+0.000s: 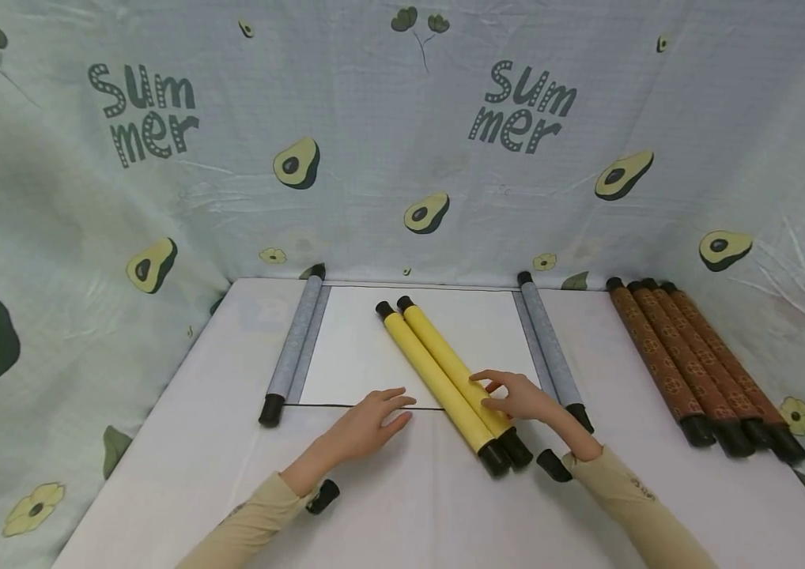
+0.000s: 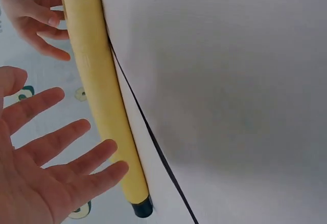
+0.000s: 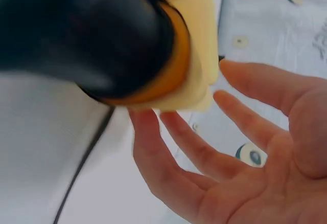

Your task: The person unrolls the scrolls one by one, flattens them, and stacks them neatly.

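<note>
Two yellow scrolls (image 1: pixel 438 386) with black end caps lie side by side at a slant across a partly unrolled grey scroll (image 1: pixel 296 336), over its white sheet (image 1: pixel 353 340). My right hand (image 1: pixel 516 395) is at the near part of the right-hand yellow scroll, its fingertips (image 3: pixel 145 119) at the roll's edge with the thumb spread away; firm contact cannot be told. To the left of the yellow pair, my left hand (image 1: pixel 367 427) hovers with spread fingers, apart from the scrolls. The left wrist view shows its palm beside a yellow scroll (image 2: pixel 97 81), holding nothing.
Several brown patterned scrolls (image 1: pixel 666 359) with black ends lie together at the table's right side. The grey scroll's right roll (image 1: pixel 550 344) stands beyond my right hand. A cloth printed with avocados (image 1: pixel 402 142) hangs behind and beside the white table (image 1: pixel 182 442).
</note>
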The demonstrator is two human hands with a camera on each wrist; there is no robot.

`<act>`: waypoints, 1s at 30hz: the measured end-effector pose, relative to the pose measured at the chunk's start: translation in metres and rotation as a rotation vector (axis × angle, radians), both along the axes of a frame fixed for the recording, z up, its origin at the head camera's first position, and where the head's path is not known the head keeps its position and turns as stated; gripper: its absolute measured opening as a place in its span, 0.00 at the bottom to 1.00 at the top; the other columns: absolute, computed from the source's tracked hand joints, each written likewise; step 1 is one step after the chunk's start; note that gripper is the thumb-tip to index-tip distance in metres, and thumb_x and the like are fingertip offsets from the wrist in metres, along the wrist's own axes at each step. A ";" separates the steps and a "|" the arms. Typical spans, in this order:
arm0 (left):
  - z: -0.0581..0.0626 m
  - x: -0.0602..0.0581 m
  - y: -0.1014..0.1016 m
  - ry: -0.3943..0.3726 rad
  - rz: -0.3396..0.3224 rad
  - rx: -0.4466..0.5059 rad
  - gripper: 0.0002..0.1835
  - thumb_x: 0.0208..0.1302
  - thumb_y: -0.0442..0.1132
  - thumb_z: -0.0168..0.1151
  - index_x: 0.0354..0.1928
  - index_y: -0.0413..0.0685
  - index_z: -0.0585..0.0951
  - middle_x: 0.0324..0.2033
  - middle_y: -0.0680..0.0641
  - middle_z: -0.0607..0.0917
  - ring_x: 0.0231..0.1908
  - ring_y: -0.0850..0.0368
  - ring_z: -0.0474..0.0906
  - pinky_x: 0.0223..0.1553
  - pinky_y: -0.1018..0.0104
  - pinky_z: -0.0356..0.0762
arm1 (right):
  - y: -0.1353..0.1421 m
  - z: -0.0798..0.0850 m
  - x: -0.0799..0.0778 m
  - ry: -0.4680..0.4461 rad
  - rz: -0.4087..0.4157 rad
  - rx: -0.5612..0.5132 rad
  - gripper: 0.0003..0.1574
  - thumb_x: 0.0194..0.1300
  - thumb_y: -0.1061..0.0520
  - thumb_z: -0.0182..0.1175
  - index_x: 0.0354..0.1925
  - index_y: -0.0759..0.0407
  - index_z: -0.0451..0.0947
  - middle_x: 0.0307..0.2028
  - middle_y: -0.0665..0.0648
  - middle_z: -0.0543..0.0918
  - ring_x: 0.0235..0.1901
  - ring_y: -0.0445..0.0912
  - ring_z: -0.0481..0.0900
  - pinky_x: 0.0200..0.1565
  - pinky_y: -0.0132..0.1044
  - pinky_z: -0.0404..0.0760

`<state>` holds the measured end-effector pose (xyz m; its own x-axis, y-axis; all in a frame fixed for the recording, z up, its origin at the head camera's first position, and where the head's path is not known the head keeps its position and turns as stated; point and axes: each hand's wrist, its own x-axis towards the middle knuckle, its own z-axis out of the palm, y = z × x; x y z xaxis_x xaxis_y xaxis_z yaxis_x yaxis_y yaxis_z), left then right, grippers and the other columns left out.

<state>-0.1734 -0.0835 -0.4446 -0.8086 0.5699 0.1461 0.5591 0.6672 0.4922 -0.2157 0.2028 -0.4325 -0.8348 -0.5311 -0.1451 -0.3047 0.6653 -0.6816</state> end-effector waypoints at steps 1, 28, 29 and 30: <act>0.000 -0.005 0.003 -0.054 -0.003 0.059 0.19 0.67 0.46 0.45 0.55 0.45 0.73 0.56 0.41 0.73 0.55 0.44 0.70 0.53 0.53 0.69 | 0.001 0.001 -0.004 -0.059 -0.017 -0.013 0.26 0.62 0.57 0.53 0.59 0.57 0.65 0.48 0.70 0.74 0.21 0.43 0.74 0.24 0.35 0.76; -0.011 -0.050 0.053 -1.056 0.452 1.151 0.25 0.67 0.39 0.32 0.58 0.24 0.53 0.56 0.23 0.62 0.54 0.30 0.66 0.54 0.45 0.65 | -0.003 0.001 -0.067 -0.524 -0.183 -0.250 0.28 0.68 0.55 0.44 0.63 0.64 0.58 0.55 0.70 0.70 0.42 0.51 0.80 0.44 0.44 0.78; -0.011 -0.050 0.054 -1.056 0.461 1.163 0.25 0.67 0.39 0.32 0.58 0.24 0.53 0.56 0.23 0.62 0.54 0.29 0.66 0.54 0.45 0.65 | -0.004 0.000 -0.068 -0.527 -0.189 -0.250 0.28 0.67 0.55 0.44 0.63 0.63 0.59 0.55 0.70 0.70 0.42 0.51 0.80 0.44 0.44 0.78; -0.011 -0.051 0.055 -1.055 0.471 1.174 0.25 0.67 0.39 0.32 0.58 0.24 0.53 0.56 0.23 0.62 0.54 0.29 0.66 0.54 0.45 0.65 | -0.004 -0.001 -0.070 -0.530 -0.189 -0.249 0.28 0.67 0.55 0.44 0.63 0.63 0.59 0.55 0.70 0.69 0.42 0.51 0.80 0.44 0.44 0.78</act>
<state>-0.2247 -0.0283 -0.4559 -0.8840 0.2426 -0.3996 -0.4616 -0.3184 0.8280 -0.2852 0.1987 -0.4334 -0.7660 -0.4522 -0.4569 0.2261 0.4757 -0.8500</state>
